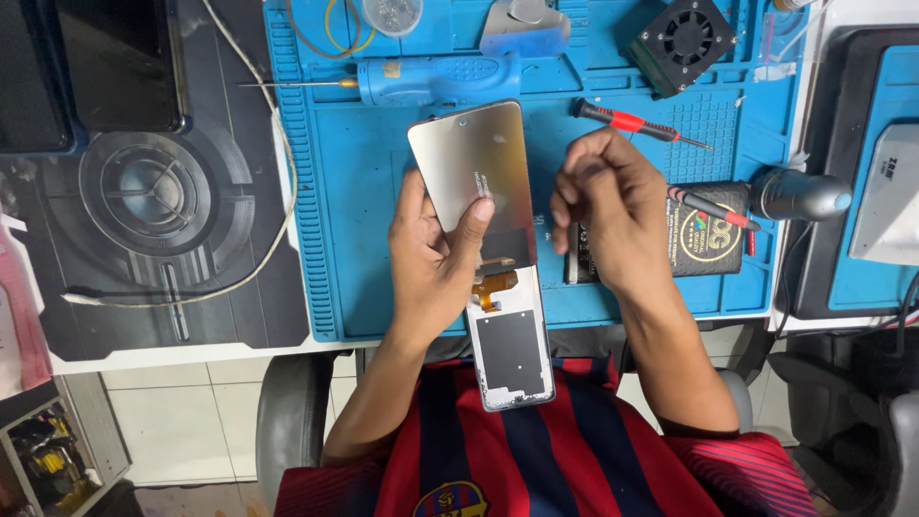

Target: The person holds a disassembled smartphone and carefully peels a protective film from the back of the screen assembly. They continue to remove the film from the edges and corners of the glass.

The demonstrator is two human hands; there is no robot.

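Observation:
My left hand [433, 258] grips a phone display panel [476, 163], its grey back side up and tilted away from the phone frame [512, 349] below it. An orange flex cable [495, 284] still joins the panel to the frame. The frame's lower end rests against my striped shirt. My right hand [613, 206] hovers just right of the panel with fingers curled and pinched together; whether it holds anything small I cannot tell. Both hands are over the blue work mat [354, 191].
On the mat lie a red-handled screwdriver [637, 123], a blue rotary tool [436, 78], a small black fan [683, 40] and a black phone battery [704, 235]. A black mat with a dark tablet [115, 62] lies to the left, a grey device [895, 196] to the right.

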